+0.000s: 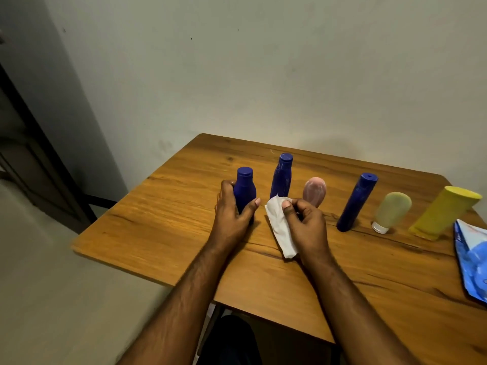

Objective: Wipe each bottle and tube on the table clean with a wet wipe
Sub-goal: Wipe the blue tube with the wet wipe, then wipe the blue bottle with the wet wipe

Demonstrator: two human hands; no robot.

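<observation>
Held bottle: short blue bottle [245,191], upright on the table, centre of frame, cap on; I see it standing at the left end of the row.
Left hand: my left hand [232,209] grips that bottle, fingers curled behind it, thumb across the front.
Wet wipe: white wipe [279,225], crumpled, hanging just right of the held bottle, its lower end near or on the tabletop, I can't tell which.
Right hand: my right hand [307,219] pinches the wipe's upper part, thumb on top, fingers curled under.
Second bottle: taller blue bottle [282,177] upright just behind the wipe.
Pink tube: pink tube [315,191] standing behind my right hand, base hidden.
Third bottle: slim blue bottle [357,202], right of centre, appears leaning in this wide view.
Pale tube: pale green tube [392,212] standing on its white cap, further right.
Yellow tube: big yellow tube [445,213] near the right edge.
Wipe pack: blue-white packet [471,259] flat at the right edge, cut off by the frame.
Table: wooden table [163,219], against a plain wall.
</observation>
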